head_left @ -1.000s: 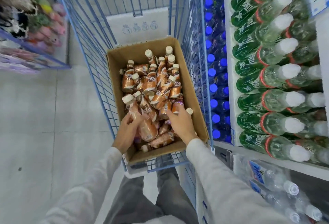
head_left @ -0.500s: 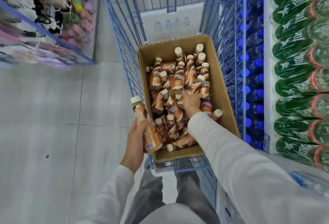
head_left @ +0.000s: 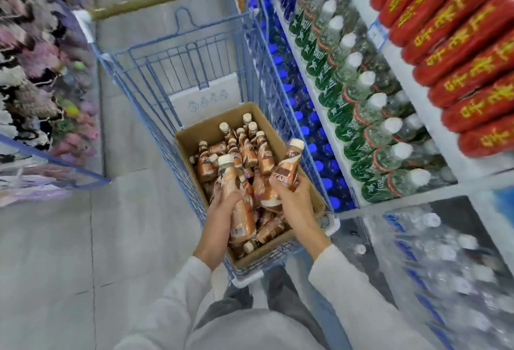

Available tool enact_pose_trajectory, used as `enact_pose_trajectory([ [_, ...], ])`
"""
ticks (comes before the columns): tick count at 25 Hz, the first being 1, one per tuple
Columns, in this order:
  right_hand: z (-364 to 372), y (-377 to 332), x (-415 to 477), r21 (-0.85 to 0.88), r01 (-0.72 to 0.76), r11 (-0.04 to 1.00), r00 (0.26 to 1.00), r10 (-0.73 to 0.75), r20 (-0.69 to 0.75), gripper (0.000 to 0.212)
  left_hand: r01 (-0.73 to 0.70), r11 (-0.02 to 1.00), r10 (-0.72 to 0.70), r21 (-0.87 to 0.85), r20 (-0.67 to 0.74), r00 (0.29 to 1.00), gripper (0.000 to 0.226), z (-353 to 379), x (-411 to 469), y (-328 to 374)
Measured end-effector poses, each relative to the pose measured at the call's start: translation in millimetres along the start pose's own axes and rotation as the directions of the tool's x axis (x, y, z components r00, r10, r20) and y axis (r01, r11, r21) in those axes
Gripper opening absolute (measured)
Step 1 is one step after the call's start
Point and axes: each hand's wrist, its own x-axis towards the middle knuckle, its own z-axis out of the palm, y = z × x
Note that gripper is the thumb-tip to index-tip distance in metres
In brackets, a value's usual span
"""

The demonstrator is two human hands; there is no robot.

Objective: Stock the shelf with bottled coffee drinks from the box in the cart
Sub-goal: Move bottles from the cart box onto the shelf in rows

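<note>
A cardboard box [head_left: 317, 199] sits in the blue wire cart [head_left: 194, 71] and holds several brown coffee bottles with cream caps [head_left: 244, 146], some upright, some lying. My left hand [head_left: 222, 210] is shut on one coffee bottle [head_left: 239, 205], held upright above the box's near left part. My right hand [head_left: 294, 199] grips a second coffee bottle [head_left: 288, 166] by its lower half, tilted with the cap pointing up and right, over the box's right side.
The shelf on the right carries green water bottles [head_left: 361, 116], blue-capped bottles [head_left: 314, 138] below them, red packages [head_left: 459, 52] above, and clear water bottles [head_left: 445, 252] near me. A rack of hanging goods [head_left: 36, 85] stands at the left. Grey floor tiles [head_left: 83, 252] lie between.
My right hand has lifted a bottle out of the box. My left hand has moved its bottle rightward over the box. The view has tilted up, showing more shelf.
</note>
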Motion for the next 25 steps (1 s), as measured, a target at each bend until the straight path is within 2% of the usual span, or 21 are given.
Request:
enact_pose_trajectory([
  [3,-33,-14,-45,0.014,0.107,0.994,0.988,-0.104,-0.117,0.055,-0.058,0.993,0.042,0.102,0.152,0.988,0.034,31,-8,15],
  [5,-59,-18,-72,0.058,0.150,0.987,0.973,-0.137,-0.188,0.054,-0.101,0.982,0.059,0.158,0.251,0.966,0.040,57,-17,22],
  [7,-85,-23,-97,0.125,0.182,0.975,0.957,-0.147,-0.251,0.055,-0.131,0.967,0.046,0.218,0.356,0.933,0.051,86,-26,26],
  [9,-115,-26,-122,0.185,0.210,0.960,0.932,-0.140,-0.335,0.055,-0.177,0.947,0.035,0.268,0.461,0.887,0.047,120,-38,29],
  [12,-169,-27,-160,0.278,0.282,0.918,0.879,-0.132,-0.458,0.042,-0.205,0.920,-0.026,0.334,0.573,0.819,0.054,183,-68,24],
  [15,-226,-24,-193,0.271,0.366,0.890,0.801,-0.153,-0.579,0.044,-0.235,0.891,-0.103,0.388,0.677,0.728,0.057,247,-102,10],
  [20,-325,-8,-246,0.250,0.442,0.861,0.669,-0.131,-0.732,0.036,-0.341,0.859,-0.133,0.383,0.808,0.574,0.031,352,-171,-27],
  [25,-433,-3,-305,0.184,0.573,0.798,0.516,-0.178,-0.838,0.044,-0.396,0.861,-0.117,0.318,0.884,0.453,0.033,458,-249,-61],
])
